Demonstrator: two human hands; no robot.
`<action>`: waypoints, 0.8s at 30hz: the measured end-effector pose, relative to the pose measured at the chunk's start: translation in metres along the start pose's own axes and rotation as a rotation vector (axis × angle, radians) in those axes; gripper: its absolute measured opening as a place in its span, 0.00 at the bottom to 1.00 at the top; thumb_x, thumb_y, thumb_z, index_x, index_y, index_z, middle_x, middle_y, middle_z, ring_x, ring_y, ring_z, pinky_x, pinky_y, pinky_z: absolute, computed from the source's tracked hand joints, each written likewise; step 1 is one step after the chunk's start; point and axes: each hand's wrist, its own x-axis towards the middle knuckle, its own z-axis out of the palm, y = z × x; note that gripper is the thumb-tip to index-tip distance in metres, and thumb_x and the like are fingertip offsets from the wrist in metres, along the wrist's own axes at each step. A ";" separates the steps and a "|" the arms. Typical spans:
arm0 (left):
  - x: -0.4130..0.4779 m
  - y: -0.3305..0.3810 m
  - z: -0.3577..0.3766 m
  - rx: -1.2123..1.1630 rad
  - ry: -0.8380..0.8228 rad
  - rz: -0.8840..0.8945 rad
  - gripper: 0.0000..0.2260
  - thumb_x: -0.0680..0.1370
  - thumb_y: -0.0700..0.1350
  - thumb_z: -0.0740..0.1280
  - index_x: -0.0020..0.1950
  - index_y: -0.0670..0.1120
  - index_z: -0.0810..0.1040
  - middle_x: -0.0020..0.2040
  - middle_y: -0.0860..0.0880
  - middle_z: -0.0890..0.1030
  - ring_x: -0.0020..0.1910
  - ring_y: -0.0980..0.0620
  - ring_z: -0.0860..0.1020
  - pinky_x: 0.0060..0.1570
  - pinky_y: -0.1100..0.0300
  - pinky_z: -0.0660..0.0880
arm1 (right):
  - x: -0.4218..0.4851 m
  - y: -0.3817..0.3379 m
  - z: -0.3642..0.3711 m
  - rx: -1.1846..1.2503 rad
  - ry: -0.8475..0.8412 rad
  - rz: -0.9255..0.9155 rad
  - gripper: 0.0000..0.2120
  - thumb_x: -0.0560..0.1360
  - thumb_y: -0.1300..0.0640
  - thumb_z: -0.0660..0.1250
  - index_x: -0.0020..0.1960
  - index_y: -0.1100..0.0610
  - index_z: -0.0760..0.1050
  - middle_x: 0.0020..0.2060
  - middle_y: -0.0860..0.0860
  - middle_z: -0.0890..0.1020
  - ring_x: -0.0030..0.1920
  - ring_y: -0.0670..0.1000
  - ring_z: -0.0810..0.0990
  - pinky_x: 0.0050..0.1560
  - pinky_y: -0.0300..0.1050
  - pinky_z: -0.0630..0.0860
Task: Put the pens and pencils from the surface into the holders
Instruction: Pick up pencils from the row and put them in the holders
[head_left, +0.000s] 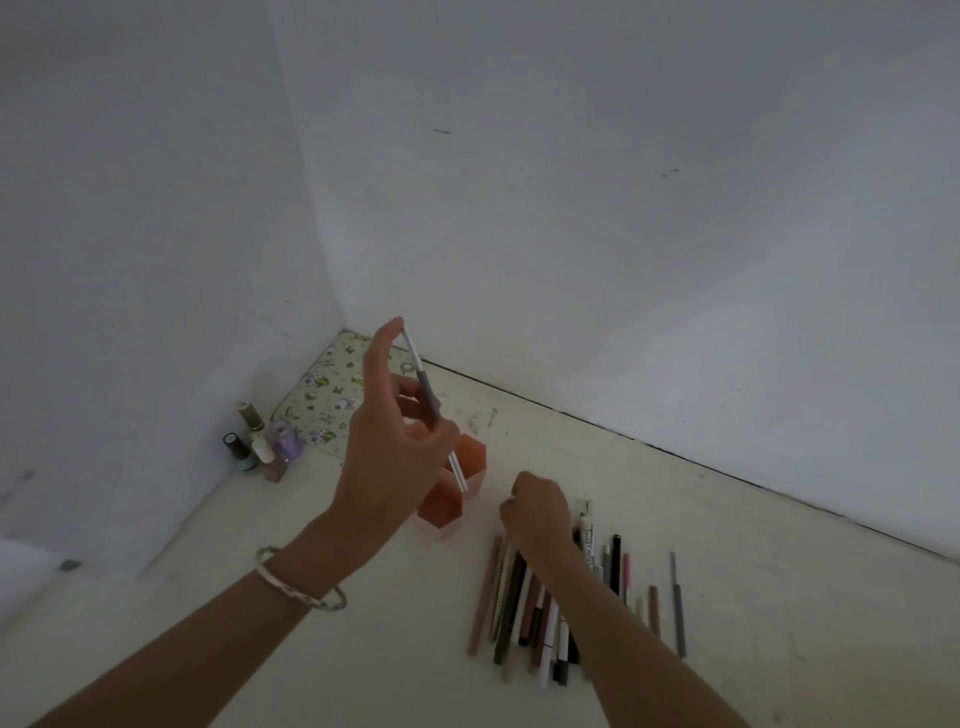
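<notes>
Head view of a pale surface (322, 670) set in a white corner. The left hand (395, 441) is raised above the orange holders (457, 483), its thumb and fingers pinched on a slim white and grey pen (434, 410). The pen is tilted, upper end beside the raised index fingertip, lower tip just over the holders. The hand and wrist cover much of the holders, so the number of compartments and what they contain cannot be made out; only angular orange walls and a ribbed lower section show. A pale bracelet (301, 579) circles the left wrist.

The right hand (537, 512) rests on the far end of a row of pens and pencils (540, 608) lying side by side on the surface, just right of the holders. Its fingers are curled downward and hidden behind the knuckles; whether they grip a pen cannot be told. The right forearm crosses the middle of the row and hides several pieces. A grey pencil (677, 605) lies slightly apart at the right edge.

In the corner stand small bottles (257, 441), close together, beside a flower-patterned pad (332, 389) partly hidden by the left hand. Both forearms are cut off by the lower frame edge. Dim light blurs fine detail.
</notes>
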 end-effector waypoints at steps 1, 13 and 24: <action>0.005 -0.003 -0.006 0.002 0.046 0.010 0.44 0.68 0.29 0.71 0.72 0.63 0.58 0.41 0.51 0.79 0.37 0.55 0.81 0.33 0.60 0.81 | 0.005 -0.001 -0.013 0.083 0.057 0.018 0.07 0.74 0.62 0.63 0.49 0.61 0.77 0.44 0.56 0.82 0.44 0.54 0.80 0.41 0.45 0.77; 0.011 -0.073 -0.019 0.346 0.045 0.132 0.35 0.73 0.37 0.73 0.73 0.52 0.59 0.42 0.54 0.79 0.40 0.57 0.80 0.41 0.63 0.81 | -0.003 -0.050 -0.154 0.845 0.827 -0.138 0.05 0.73 0.60 0.69 0.41 0.51 0.77 0.32 0.42 0.79 0.31 0.44 0.70 0.35 0.33 0.69; -0.022 -0.084 -0.047 0.372 0.274 -0.073 0.11 0.75 0.32 0.60 0.44 0.49 0.71 0.38 0.56 0.74 0.37 0.59 0.73 0.35 0.65 0.68 | -0.022 -0.089 -0.071 0.563 0.661 -0.496 0.04 0.75 0.61 0.70 0.50 0.57 0.80 0.42 0.41 0.77 0.44 0.46 0.74 0.47 0.34 0.72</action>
